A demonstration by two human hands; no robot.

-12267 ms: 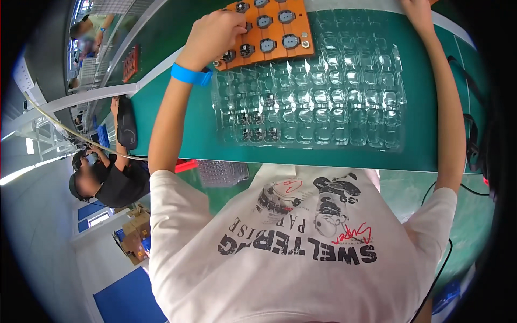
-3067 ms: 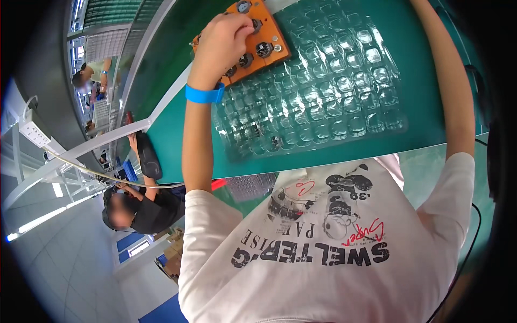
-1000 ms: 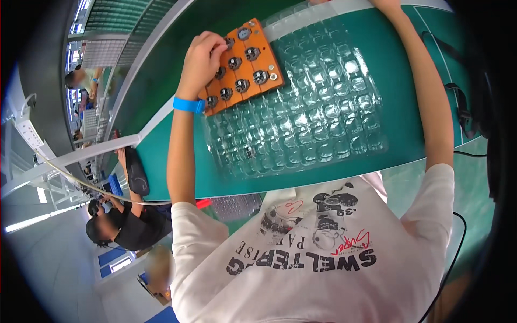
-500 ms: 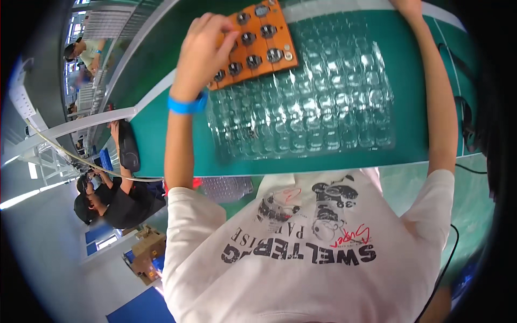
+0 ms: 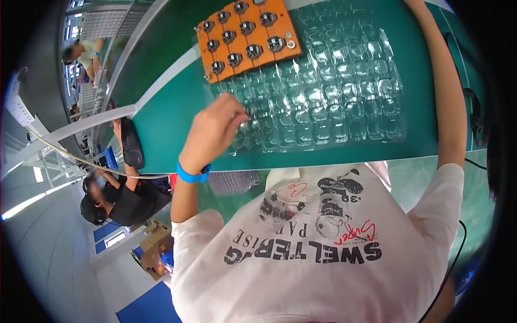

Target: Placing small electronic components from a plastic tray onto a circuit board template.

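Clear tray (image 5: 344, 91) | centre of frame on green surface (image 5: 161, 124) | left hand (image 5: 212, 132) pinched narrow at tray's lower-left cells, content unclear | right hand out of frame | risk: light tray may shift against orange board (image 5: 247, 35).

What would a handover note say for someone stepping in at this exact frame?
Left hand: fingers pinched over the near-left cells of the clear blister tray; anything gripped is hidden.
Right hand: out of view past the top edge; only its arm shows.
Orange fixture board lies at the tray's far-left corner on the green bench, most seats holding small dark round parts.
Tray cells look mostly empty; filling remains.
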